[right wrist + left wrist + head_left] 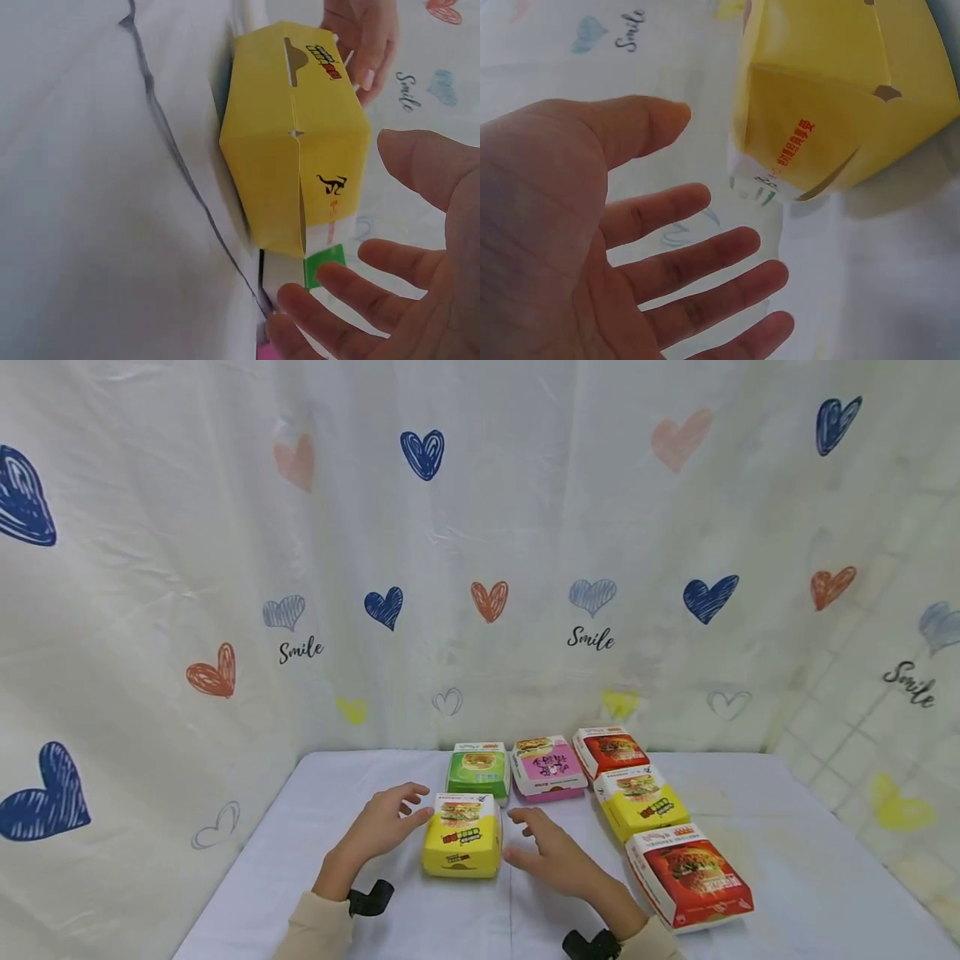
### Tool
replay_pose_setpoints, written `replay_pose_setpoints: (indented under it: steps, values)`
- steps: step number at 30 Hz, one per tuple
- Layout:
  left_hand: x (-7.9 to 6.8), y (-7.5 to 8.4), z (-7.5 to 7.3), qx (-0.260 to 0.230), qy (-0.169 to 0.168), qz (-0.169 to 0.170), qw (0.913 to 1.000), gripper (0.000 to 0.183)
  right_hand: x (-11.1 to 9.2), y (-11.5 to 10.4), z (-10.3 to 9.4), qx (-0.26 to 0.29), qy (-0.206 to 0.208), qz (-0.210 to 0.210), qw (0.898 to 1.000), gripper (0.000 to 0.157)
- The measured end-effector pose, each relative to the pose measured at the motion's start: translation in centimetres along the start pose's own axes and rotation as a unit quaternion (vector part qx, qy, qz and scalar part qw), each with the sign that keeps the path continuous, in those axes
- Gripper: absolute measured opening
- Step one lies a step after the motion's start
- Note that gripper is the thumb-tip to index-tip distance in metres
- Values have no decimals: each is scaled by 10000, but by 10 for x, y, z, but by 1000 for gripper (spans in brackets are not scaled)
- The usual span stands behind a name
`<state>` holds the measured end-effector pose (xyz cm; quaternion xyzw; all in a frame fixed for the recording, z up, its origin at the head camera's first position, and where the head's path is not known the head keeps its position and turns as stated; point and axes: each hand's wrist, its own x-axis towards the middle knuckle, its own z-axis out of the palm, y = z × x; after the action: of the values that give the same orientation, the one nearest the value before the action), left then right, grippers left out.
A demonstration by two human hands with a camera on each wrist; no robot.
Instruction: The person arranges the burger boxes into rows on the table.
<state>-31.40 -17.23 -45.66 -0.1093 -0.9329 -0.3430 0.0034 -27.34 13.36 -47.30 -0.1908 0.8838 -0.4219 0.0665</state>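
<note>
A yellow burger box (462, 838) stands on the table between the two hands in the head view. To its left is the left hand (386, 822), fingers spread and apart from the carton. On the other side, the right hand (551, 852) has its fingers loosely extended, holding nothing. Bare space separates the left fingers (697, 255) from the box's yellow side (810, 112) in the left wrist view. From the right wrist, the same box (292, 142) appears beyond the relaxed right fingers (360, 289).
Behind it stands a green burger box (477, 771), with a pink one (549, 768) beside it. Down the right side run a red box (611, 752), another yellow box (641, 802) and a nearer red box (688, 877). A heart-printed curtain (517, 527) hangs behind the white-covered table (330, 777).
</note>
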Motion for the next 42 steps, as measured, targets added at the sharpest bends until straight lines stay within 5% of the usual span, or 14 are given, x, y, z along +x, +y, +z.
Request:
replay_pose_setpoints:
  steps: [6, 11, 33, 42]
  values:
    - [1, -7, 3, -255, -856, -1, 9960, 65, 9, -3, 12, 480, -45, 20, 9988, 79]
    - [1, -6, 4, -324, -1229, -80, 9919, 84, 9, -4, 14, 600, -36, 117, 9981, 83]
    - [-2, 6, 19, -448, -1702, 220, 9841, 96, 7, 7, -7, 603, -490, 195, 9968, 106]
    - [-1, 4, 22, -483, -1724, 525, 9824, 91, 4, 9, -19, 319, -493, 129, 9982, 90]
